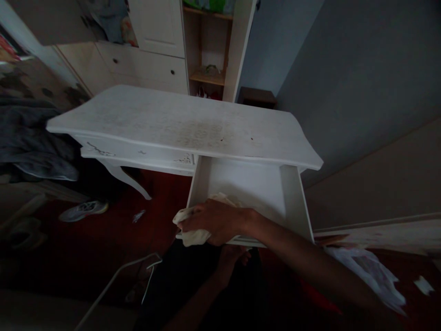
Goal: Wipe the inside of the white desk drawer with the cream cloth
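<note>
A pale cream cloth (196, 235) is bunched under my right hand (220, 223), whose fingers wrap it over the front left corner of a pulled-out drawer (258, 184). Part of the cloth also lies inside the drawer, beyond my knuckles. The drawer is white inside and sticks out from the right half of a white desk (148, 112). My left hand (231, 259) is low, just below the drawer's front panel; its fingers are mostly hidden in shadow. Grey, dirty smudges mark the desk top.
Behind the desk stands a white wardrobe (158, 27) with an open door. On the floor lie a shoe (84, 210), a wire hanger (120, 269) and a white plastic bag (368, 276). Grey clothing (31, 138) is heaped at left. A grey wall (372, 92) rises at right.
</note>
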The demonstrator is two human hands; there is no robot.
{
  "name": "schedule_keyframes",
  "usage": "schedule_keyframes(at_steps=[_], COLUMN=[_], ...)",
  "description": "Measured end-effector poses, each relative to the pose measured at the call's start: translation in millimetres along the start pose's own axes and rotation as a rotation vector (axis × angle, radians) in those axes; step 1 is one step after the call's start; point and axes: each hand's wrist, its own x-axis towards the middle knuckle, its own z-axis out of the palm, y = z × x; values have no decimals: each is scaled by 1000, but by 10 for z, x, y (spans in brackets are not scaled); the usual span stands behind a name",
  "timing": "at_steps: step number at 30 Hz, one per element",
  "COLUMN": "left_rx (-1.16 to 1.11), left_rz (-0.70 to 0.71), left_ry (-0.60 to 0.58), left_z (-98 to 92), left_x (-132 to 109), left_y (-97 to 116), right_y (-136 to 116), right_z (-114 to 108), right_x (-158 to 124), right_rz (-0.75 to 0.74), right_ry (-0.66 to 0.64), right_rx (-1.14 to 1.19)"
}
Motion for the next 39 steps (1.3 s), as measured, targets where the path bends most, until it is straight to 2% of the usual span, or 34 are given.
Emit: schedule_keyframes(at_steps=[5,11,19,25,31,35,39], left_rx=[-19,-50,-19,19,33,39,2], left_rz=[-21,-38,-28,-32,4,21,29], left_ry=[47,126,51,51,29,2,40], left_z=[21,18,0,0,-21,-39,-24], left_x=[-26,13,9,-24,-23,-31,-36], left_y=[26,3,68,143,141,130,108], right_y=[-29,-59,-64,-85,66,307,603], right_z=[-31,-48,111,252,327,293,180], right_x=[-211,-796,-1606,-2060,-2202,-2160,-2102], right_rz=[49,173,426,563,616,609,580], right_ry=[-34,-36,59,133,148,107,88], right_rx=[25,126,231,136,-36,-169,-278])
